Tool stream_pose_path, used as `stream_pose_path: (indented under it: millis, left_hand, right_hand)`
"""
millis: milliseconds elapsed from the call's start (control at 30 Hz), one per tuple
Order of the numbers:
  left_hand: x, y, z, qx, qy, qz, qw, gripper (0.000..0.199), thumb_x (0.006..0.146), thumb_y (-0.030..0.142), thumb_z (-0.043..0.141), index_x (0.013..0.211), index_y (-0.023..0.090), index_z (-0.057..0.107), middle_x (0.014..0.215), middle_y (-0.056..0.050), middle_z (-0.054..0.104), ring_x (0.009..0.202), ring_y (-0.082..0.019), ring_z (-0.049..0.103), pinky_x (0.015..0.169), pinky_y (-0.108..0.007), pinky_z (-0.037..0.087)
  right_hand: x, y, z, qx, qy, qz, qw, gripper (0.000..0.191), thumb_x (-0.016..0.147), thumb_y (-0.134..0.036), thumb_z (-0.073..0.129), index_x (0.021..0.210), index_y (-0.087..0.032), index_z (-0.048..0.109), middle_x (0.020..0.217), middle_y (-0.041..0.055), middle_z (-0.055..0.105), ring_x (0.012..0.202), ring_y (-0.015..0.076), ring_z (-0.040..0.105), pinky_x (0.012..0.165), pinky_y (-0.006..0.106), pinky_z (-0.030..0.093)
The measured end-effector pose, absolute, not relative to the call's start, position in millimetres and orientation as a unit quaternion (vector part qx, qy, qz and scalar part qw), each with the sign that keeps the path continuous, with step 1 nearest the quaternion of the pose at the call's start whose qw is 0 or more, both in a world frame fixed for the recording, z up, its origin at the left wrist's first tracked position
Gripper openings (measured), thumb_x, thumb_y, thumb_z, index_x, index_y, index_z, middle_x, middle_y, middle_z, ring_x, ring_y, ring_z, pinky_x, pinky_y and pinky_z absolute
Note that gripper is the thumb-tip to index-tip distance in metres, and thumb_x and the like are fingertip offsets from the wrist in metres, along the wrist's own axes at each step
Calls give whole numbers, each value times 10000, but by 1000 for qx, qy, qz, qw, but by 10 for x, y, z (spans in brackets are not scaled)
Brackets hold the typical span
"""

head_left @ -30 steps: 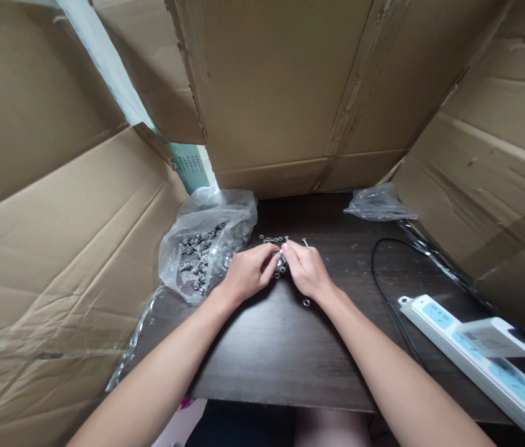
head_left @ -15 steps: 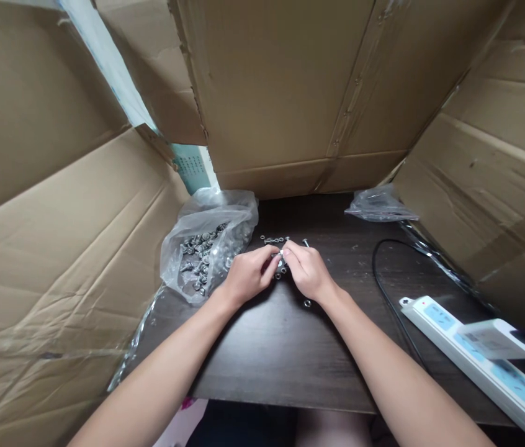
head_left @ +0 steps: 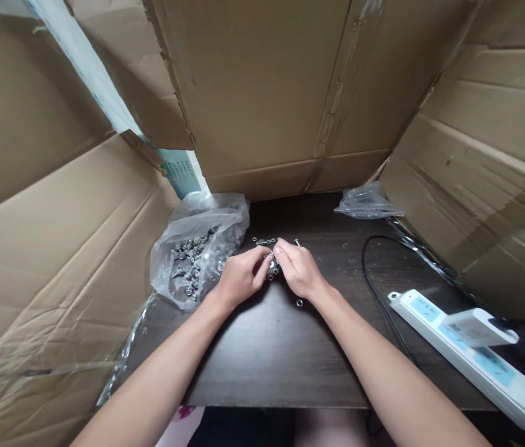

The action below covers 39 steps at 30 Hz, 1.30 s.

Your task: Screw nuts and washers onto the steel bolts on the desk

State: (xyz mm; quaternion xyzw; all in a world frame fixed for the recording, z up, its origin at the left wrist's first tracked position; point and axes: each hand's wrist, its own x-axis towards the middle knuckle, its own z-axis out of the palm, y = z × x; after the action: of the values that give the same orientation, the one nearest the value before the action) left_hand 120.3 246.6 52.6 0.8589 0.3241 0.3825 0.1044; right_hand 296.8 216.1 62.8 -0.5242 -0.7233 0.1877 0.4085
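The left hand (head_left: 240, 276) and the right hand (head_left: 298, 270) met over the middle of the dark table (head_left: 274, 366), toward its far edge. Their fingertips nearly touched, with thumbs and forefingers pinching a small metal piece (head_left: 272, 252) between them; its exact shape was too small to tell.

Several loose nuts (head_left: 270, 277) lay under and just beyond the fingers, and a single nut (head_left: 300, 303) sat apart, on the near side of the right hand. A bolt (head_left: 296, 242) lay just beyond that hand's knuckles.

By the far left corner of the surface, an open plastic bag (head_left: 162, 267) held many bolts (head_left: 192, 257). A clear bag (head_left: 367, 202) rested near the far right corner. Along the right edge stretched a white power strip (head_left: 458, 351), a black cable (head_left: 363, 261) curving beside it.
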Motion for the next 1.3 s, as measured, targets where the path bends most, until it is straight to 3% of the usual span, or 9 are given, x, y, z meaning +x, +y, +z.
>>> stream_pose_path:
  millis: [200,833,1067,1300]
  left_hand:
    - [1186,2473,517,859,331,371,116,182,1028,301,502,1024,192,647,781,-16,708,669,-146,659,654,-248,461]
    - [1186,2462,492,856,325,377,141,186,1034,304,482,1023,188,627,794,-19,704,671,-139,653,643,-245,451]
    - [1176,2462,520,856,330,374,137,190,1039,309,474,1038,193,623,773,-14,703,643,-138,648,635,-247,454]
    - [1200,2458,503,861,324,367,137,182,1039,295,471,1050,193,621,803,-18,717,651,-141,657,629,-246,454]
  right_hand:
    - [2960,2151,638,-511,-729,196,412,252,997,-317,381,775,-229,463,717,13,576,636,170,507,644,286,351]
    - [2931,2170,611,-515,-722,198,417,366,1025,-384,354,693,-231,361,607,-7,472,559,149,417,590,294,271]
    - [2935,2150,661,-528,-734,160,395,296,1041,-376,342,793,-235,420,724,16,565,638,173,503,635,294,312]
    - [2937,2190,613,-515,-733,175,409,336,1036,-370,336,727,-237,352,648,0,498,569,156,433,598,294,290]
